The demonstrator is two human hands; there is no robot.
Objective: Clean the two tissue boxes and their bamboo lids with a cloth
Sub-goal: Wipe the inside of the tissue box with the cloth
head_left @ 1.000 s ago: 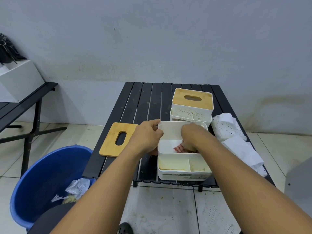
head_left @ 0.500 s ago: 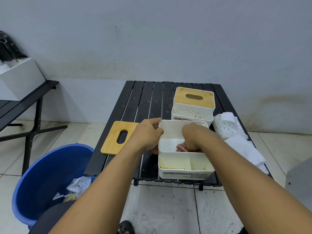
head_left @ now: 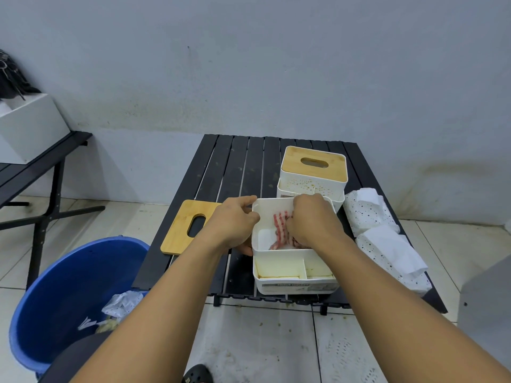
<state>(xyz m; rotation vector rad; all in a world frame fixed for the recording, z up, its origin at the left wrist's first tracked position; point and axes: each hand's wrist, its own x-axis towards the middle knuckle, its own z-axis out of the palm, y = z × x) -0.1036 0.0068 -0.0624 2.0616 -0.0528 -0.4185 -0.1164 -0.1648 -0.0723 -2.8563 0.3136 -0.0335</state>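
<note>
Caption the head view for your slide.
Right hand presses a red-striped cloth inside the open white tissue box; left hand grips it.

Bare utility room, stained grey wall (head_left: 249,64), tiled floor (head_left: 262,344), black slatted folding table (head_left: 235,167), blue bin (head_left: 63,294)

2 boxes (head_left: 276,289), 2 lids (head_left: 179,233), 1 cloth (head_left: 280,223) — 2 tissue pks (head_left: 387,250).

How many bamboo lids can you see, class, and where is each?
2. One bamboo lid lies flat on the black slatted table, left of the open tissue box; the second lid sits on the far tissue box. None seems hidden.
</note>
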